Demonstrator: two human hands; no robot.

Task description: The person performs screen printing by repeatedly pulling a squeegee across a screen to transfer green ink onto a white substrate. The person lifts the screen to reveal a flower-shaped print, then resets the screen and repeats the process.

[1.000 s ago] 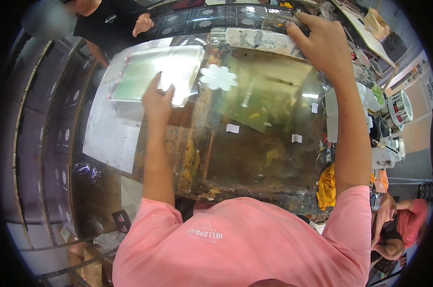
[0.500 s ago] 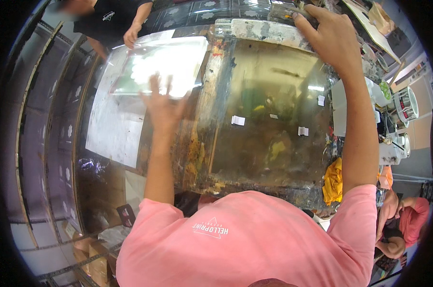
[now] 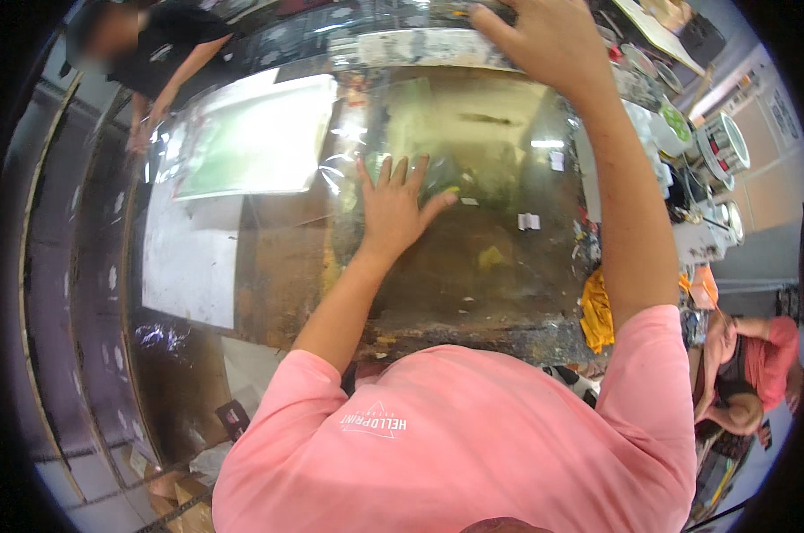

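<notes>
Head view is showing the person in a pink shirt leaning over a large clear plastic sheet [image 3: 437,178] that is lying across a stained, brownish work surface [image 3: 473,293]. The left hand [image 3: 393,209] is pressing flat on the sheet near the middle of the picture, fingers spread wide and palm down, gripping nothing. Half a second ago that hand was sitting further toward 9 o'clock, by the pale rectangular panel [image 3: 251,138]; it is now lying toward the centre, so I judge it to be sliding across the film and smoothing it down. The right hand [image 3: 548,40] is staying at 12 o'clock on the far edge of the sheet, fingers splayed and bearing down; whether the fingertips are curling over the edge I cannot tell. That hand seems to be anchoring the film while the other is working out wrinkles.

At 10 o'clock another person in a dark top [image 3: 166,44] is bending over the far left corner, hands low at the table edge. At 3 o'clock a cluttered bench with round tins [image 3: 721,142] is showing, and a yellow cloth [image 3: 597,306] is hanging just beside the surface's near right corner.
</notes>
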